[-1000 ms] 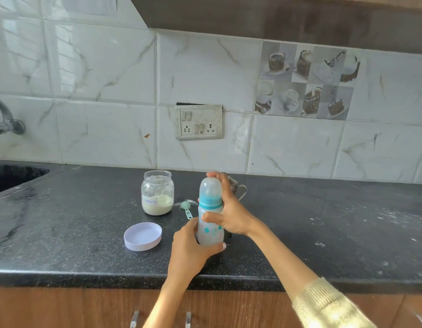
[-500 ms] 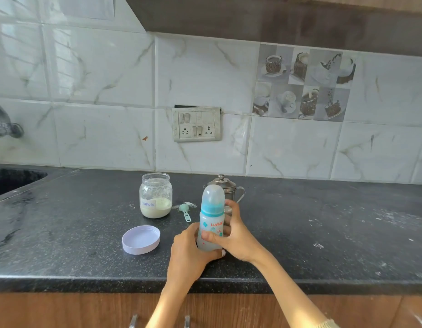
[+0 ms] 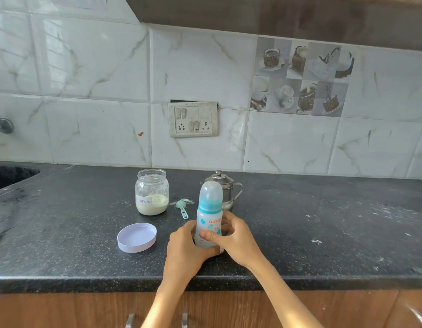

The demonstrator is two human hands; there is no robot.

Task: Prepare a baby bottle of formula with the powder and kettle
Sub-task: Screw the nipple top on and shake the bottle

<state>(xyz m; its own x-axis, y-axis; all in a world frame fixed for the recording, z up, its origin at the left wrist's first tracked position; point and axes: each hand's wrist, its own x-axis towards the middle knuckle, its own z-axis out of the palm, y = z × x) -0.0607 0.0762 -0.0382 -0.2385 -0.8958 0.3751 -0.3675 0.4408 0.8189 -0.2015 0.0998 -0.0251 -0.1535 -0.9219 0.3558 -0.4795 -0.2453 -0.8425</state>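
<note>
A baby bottle [image 3: 210, 209] with a blue collar and a clear cap stands upright near the front of the black counter [image 3: 323, 228]. My left hand [image 3: 185, 249] grips its lower body from the left. My right hand [image 3: 236, 237] holds it from the right, thumb across the printed front. Behind the bottle stands a small steel kettle [image 3: 225, 185] with its lid on. An open glass jar [image 3: 152, 191] of white formula powder sits to the left. A teal scoop [image 3: 182, 208] lies between jar and bottle, with spilled powder beside it.
The jar's lilac lid [image 3: 137, 237] lies upside down at front left. A sink [image 3: 8, 176] and tap [image 3: 1, 124] are at far left. A switchboard [image 3: 193, 119] is on the tiled wall. White specks dot the counter at right [image 3: 316, 241]. Drawer handles [image 3: 184, 320] show below.
My right hand slid down from the bottle's cap and collar to its body. The bottle now rests lower on the counter, held by both hands.
</note>
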